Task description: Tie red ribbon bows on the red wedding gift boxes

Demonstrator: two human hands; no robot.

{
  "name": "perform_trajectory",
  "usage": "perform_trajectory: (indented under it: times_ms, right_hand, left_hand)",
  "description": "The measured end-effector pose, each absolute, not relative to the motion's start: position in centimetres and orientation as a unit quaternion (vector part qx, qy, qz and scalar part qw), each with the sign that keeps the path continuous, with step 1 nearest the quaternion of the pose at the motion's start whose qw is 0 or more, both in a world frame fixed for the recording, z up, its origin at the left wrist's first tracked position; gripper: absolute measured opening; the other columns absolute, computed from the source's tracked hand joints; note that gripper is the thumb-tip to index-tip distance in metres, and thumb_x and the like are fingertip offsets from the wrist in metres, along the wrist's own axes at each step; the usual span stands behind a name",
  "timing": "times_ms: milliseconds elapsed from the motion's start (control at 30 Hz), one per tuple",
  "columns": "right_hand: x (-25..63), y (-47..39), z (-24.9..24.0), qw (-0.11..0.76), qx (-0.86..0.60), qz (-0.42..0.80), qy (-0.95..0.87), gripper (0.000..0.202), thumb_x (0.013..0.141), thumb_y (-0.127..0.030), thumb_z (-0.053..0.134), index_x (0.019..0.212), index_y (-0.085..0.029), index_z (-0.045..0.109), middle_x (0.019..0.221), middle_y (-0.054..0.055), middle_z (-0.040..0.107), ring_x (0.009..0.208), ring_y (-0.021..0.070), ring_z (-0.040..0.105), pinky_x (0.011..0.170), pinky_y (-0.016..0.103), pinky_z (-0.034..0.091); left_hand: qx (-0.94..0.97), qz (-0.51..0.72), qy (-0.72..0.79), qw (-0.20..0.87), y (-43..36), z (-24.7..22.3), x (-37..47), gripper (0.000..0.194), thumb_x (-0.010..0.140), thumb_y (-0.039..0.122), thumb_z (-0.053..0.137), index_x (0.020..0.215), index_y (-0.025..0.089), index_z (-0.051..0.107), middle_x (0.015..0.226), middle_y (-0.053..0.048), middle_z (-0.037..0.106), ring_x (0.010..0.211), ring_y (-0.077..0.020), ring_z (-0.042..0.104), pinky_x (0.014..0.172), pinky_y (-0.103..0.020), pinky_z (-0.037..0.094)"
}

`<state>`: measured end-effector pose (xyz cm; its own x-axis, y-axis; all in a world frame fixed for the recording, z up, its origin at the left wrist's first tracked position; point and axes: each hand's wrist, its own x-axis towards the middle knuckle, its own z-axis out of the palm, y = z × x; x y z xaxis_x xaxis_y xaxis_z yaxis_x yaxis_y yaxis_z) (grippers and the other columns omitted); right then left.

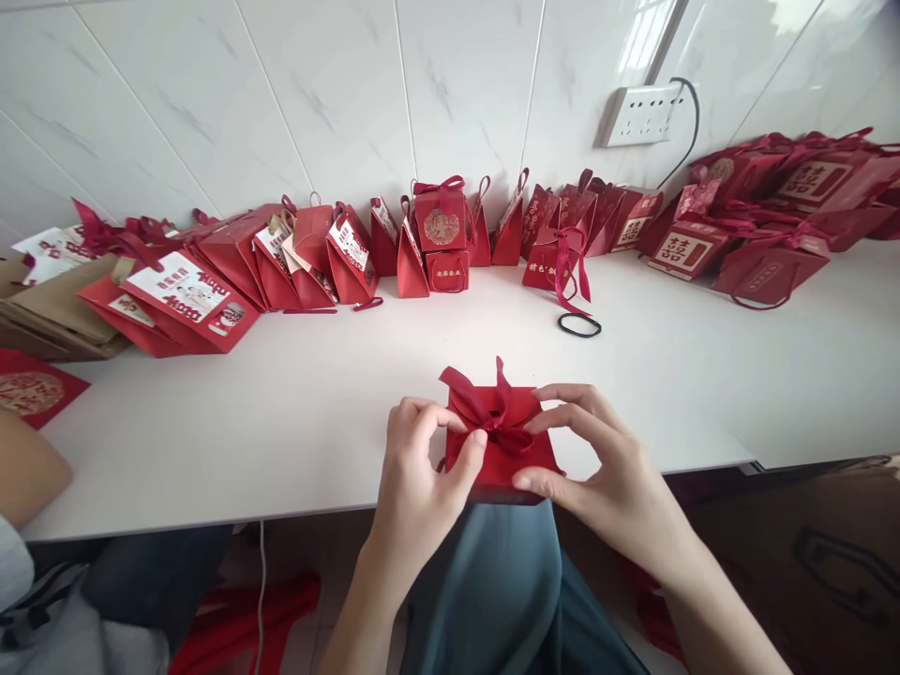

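The bow [516,439] is seemingly being adjusted, pinched by the left hand [413,469], the box [501,469] lightly gripped by the right hand [610,464]; gentle tension seems needed.

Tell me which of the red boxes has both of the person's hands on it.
The red box at the table's front edge, its bow between left hand and right hand; neither touches the others.

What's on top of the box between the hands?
A dark red ribbon, gathered around the middle, with the left hand and right hand at it. Ribbon and fingers cover part of the box; its inside can't be seen.
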<state>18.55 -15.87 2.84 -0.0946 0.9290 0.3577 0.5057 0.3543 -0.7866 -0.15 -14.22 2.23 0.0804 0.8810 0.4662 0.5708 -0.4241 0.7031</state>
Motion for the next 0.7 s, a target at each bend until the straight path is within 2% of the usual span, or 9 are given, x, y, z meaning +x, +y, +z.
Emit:
perform_trajectory:
  times_ms: [100, 167, 333, 533, 700]
  right_hand:
    - [17.8, -15.4, 2.3, 0.461, -0.521, 0.263, -0.669, 0.024, 0.078, -0.048, 0.067, 0.076, -0.024, 0.066, 0.12, 0.008, 0.054, 0.116, 0.0265, 0.051, 0.102, 0.043, 0.039]
    - [17.6, -15.0, 2.0, 0.48, -0.522, 0.294, -0.641, 0.025, 0.081, -0.046, 0.064, 0.071, -0.023, 0.066, 0.124, 0.007, 0.053, 0.125, 0.0273, 0.044, 0.106, 0.044, 0.035]
    - [17.7, -14.6, 1.7, 0.492, -0.546, 0.39, -0.555, 0.037, 0.079, -0.055, 0.062, 0.065, -0.02, 0.062, 0.133, 0.009, 0.05, 0.132, 0.0307, 0.037, 0.098, 0.043, 0.043]
    - [17.6, -14.3, 1.6, 0.504, -0.541, 0.468, -0.484, 0.043, 0.072, -0.059, 0.066, 0.06, -0.019, 0.057, 0.127, 0.01, 0.055, 0.127, 0.0293, 0.045, 0.082, 0.033, 0.052]
    - [18.0, -14.2, 1.6, 0.508, -0.52, 0.512, -0.458, 0.039, 0.073, -0.053, 0.069, 0.059, -0.018, 0.058, 0.126, 0.01, 0.055, 0.128, 0.0283, 0.043, 0.092, 0.034, 0.047]
  left_hand:
    - [0.705, 0.446, 0.506, 0.219, -14.1, 2.3, -0.1, 0.017, 0.087, 0.027, 0.053, 0.071, 0.021, 0.05, 0.076, -0.001, 0.049, 0.075, -0.0152, 0.048, 0.069, -0.028, 0.042]
    - [0.692, 0.448, 0.504, 0.259, -14.0, 2.3, -0.2, 0.021, 0.088, 0.028, 0.051, 0.069, 0.02, 0.048, 0.074, -0.001, 0.048, 0.072, -0.0146, 0.048, 0.068, -0.027, 0.042]
    - [0.637, 0.458, 0.506, 0.358, -13.8, 2.1, -0.4, 0.03, 0.087, 0.032, 0.052, 0.063, 0.019, 0.04, 0.07, -0.001, 0.042, 0.068, -0.0137, 0.045, 0.062, -0.026, 0.04]
    - [0.611, 0.449, 0.498, 0.42, -13.4, 1.8, -0.5, 0.034, 0.085, 0.031, 0.052, 0.059, 0.018, 0.035, 0.069, 0.0, 0.04, 0.06, -0.0109, 0.04, 0.051, -0.023, 0.034]
    - [0.609, 0.453, 0.492, 0.427, -13.4, 1.8, -0.6, 0.034, 0.085, 0.032, 0.052, 0.059, 0.018, 0.035, 0.068, 0.001, 0.038, 0.058, -0.0094, 0.038, 0.05, -0.022, 0.033]
